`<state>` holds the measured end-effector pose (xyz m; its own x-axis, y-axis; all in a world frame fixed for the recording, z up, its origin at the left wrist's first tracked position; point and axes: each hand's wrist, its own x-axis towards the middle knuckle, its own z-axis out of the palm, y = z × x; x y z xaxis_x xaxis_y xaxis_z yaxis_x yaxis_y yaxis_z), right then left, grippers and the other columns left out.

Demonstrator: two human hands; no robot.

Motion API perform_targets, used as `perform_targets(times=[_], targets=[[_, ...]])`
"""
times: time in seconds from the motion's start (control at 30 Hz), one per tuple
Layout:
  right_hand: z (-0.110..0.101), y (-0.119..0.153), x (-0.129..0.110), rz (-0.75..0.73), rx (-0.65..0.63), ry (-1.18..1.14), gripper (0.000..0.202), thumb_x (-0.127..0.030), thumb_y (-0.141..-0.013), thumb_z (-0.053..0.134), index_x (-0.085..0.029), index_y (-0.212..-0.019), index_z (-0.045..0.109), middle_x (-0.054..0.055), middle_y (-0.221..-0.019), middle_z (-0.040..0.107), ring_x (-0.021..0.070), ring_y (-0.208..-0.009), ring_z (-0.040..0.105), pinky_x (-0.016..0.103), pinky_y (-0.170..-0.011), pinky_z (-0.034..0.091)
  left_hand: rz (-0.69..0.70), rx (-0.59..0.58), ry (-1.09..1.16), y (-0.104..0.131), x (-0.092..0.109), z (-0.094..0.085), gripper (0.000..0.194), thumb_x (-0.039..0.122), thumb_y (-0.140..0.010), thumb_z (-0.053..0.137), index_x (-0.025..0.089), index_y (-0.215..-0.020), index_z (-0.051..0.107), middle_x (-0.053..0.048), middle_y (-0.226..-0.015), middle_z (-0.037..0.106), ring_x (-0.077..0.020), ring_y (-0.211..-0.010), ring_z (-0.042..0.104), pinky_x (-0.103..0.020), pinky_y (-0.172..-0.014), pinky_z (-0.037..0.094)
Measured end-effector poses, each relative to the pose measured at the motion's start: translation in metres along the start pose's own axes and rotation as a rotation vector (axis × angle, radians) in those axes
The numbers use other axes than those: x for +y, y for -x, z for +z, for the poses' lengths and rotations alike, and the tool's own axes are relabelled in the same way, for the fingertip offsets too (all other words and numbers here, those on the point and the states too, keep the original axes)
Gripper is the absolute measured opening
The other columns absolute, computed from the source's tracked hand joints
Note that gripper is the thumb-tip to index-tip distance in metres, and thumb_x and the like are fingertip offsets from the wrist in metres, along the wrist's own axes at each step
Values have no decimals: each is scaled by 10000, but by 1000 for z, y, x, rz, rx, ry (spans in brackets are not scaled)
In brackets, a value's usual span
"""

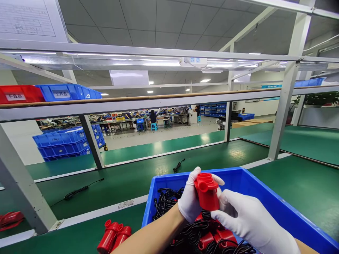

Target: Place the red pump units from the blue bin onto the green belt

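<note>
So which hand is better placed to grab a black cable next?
Probably the right hand: it seems only to touch the red part near its bottom, while the left hand wraps around it.

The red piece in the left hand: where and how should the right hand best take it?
Probably by the smooth lower body of the red piece, coming from the right: the left hand holds it from the left, and a short tube juts out higher up.
</note>
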<state>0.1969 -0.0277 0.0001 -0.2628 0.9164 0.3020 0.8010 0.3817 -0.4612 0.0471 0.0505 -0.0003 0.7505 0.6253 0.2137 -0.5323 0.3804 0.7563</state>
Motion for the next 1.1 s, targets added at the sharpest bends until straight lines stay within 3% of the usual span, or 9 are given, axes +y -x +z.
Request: perform_targets(times=[0.2, 0.33, 0.47, 0.57, 0.73, 0.87, 0.93, 1.0, 1.1], targets=[[-3, 3, -3, -37, 1, -31, 385, -567, -931, 487, -217, -779, 541, -6, -723, 609, 140, -638, 517, 255, -600, 352, -34, 9, -14, -1, 0, 0, 804, 780, -832, 310, 65, -861, 677, -61, -583, 594, -147, -511, 526, -265, -525, 404], [-8, 0, 3, 19, 32, -120, 439, -616, -926, 452, -216, -764, 528, 0, -707, 592, 143, -631, 511, 250, -584, 365, 83, 129, -115, 1, 4, 6, 719, 769, -853, 340, 112, -895, 629, -40, -684, 593, -127, -607, 515, -252, -623, 416], [-15, -3, 9, 66, 44, -288, 478, -668, -922, 388, -223, -801, 513, -2, -701, 557, 147, -630, 488, 248, -594, 401, 314, 262, -532, 8, 7, 13, 560, 710, -891, 366, 178, -953, 528, -48, -937, 594, -169, -857, 545, -310, -846, 425], [-17, -4, 11, 85, 27, -428, 493, -685, -928, 348, -225, -814, 481, -5, -700, 561, 142, -600, 503, 246, -586, 425, 461, 248, -835, 12, 3, 12, 464, 627, -858, 547, 216, -1051, 453, -39, -1009, 525, -174, -900, 518, -333, -871, 419], [-20, -2, 16, 74, 94, -387, 533, -716, -909, 355, -222, -740, 462, -4, -655, 541, 147, -585, 503, 251, -571, 424, 802, 93, -1120, 5, -12, -4, 639, 544, -742, 735, 294, -1187, 352, -75, -1144, 466, -230, -996, 541, -398, -903, 451], [-31, -1, 19, -190, 107, -340, 380, -568, -960, 422, -229, -962, 593, 37, -897, 638, 173, -793, 594, 266, -741, 487, 1067, 121, -1325, 2, -11, -11, 907, 389, -654, 851, 342, -1336, 255, -127, -1332, 392, -317, -1228, 460, -466, -1016, 408], [-37, 0, 22, -389, 92, -268, 295, -459, -977, 463, -242, -1122, 601, 68, -1094, 631, 197, -972, 601, 292, -885, 481, 1078, 162, -1387, 3, -8, -9, 965, 355, -661, 847, 329, -1393, 219, -145, -1394, 366, -332, -1280, 423, -492, -1063, 364], [-40, 2, 25, -538, 90, -190, 297, -380, -976, 492, -261, -1235, 577, 88, -1255, 575, 222, -1126, 557, 323, -992, 443, 995, 224, -1348, 3, -3, -5, 878, 356, -756, 761, 304, -1428, 199, -156, -1444, 336, -303, -1255, 456, -487, -1061, 366], [-38, 6, 26, -548, 82, -192, 317, -363, -975, 499, -284, -1274, 566, 85, -1324, 543, 230, -1169, 544, 330, -1007, 447, 659, 247, -1294, 3, 1, -2, 629, 412, -862, 606, 255, -1399, 319, -145, -1362, 458, -269, -1138, 538, -448, -1001, 419]])
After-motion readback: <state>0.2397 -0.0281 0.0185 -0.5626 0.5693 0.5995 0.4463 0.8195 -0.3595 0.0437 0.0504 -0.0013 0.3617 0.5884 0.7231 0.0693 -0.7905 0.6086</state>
